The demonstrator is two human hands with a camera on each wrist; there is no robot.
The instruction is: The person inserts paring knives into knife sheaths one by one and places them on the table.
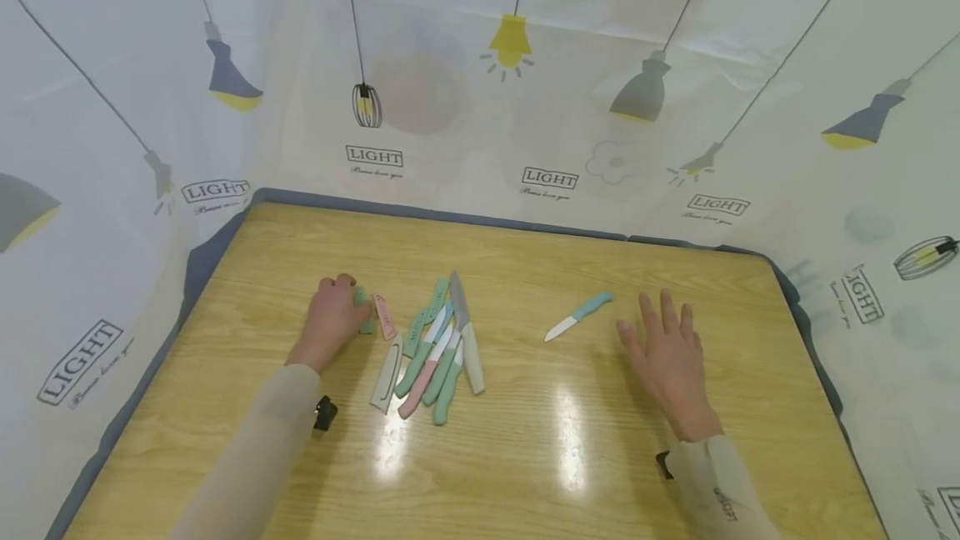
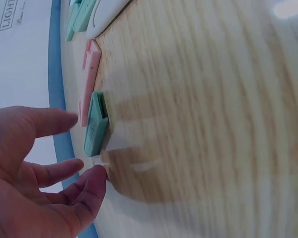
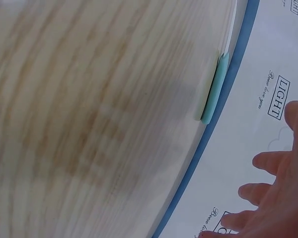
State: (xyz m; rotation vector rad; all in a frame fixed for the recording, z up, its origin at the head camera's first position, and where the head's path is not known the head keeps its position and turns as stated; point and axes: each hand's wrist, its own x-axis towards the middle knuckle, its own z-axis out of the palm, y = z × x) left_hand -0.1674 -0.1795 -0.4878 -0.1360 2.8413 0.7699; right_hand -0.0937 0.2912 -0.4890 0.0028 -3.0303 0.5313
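The left hand (image 1: 333, 319) rests toward the table's (image 1: 570, 457) left side, fingers loosely curled over a green sheath (image 2: 95, 125) without gripping it. That sheath lies flat, its long axis running toward the far edge, beside a pink sheath (image 1: 385, 317). The right hand (image 1: 670, 357) is spread flat, fingers straight, holding nothing. Just beyond its fingertips lies a blue knife (image 1: 579, 315), handle toward the far right corner, white blade pointing near-left. A pile of knives (image 1: 442, 352) sits mid-table between the hands.

Green sheath (image 1: 365, 309) partly behind left hand (image 1: 333, 319)
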